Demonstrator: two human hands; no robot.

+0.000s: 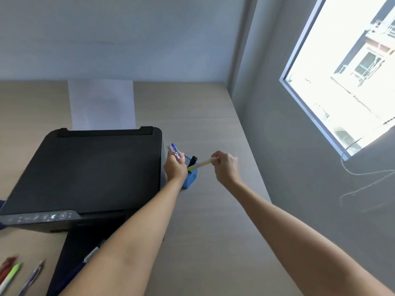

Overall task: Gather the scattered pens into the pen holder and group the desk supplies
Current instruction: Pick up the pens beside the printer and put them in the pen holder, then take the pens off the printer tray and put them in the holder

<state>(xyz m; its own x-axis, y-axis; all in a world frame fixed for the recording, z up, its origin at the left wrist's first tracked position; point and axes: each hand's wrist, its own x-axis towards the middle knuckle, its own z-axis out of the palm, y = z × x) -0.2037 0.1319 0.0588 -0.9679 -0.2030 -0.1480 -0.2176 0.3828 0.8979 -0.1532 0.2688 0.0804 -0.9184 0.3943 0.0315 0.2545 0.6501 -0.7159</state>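
Note:
A blue mesh pen holder [191, 178] stands on the desk just right of the printer, with a black marker [193, 160] sticking out of it. My left hand [175, 167] is closed around a small bunch of pens [175, 151] with blue and clear barrels, held beside the holder. My right hand [225, 165] pinches the end of a cream pen with a yellow-green tip [202, 163], whose tip points down at the holder's mouth. More pens lie at the lower left: a red one [7, 267], a green-and-white one [10, 276] and a bluish one [32, 277].
A black printer [85, 171] with a control panel fills the left of the wooden desk [203, 231]; white paper [102, 103] stands in its rear feed. A silver-and-blue pen [90, 256] lies on its output tray. A grey wall and a window [342, 71] with a bead chain bound the right side.

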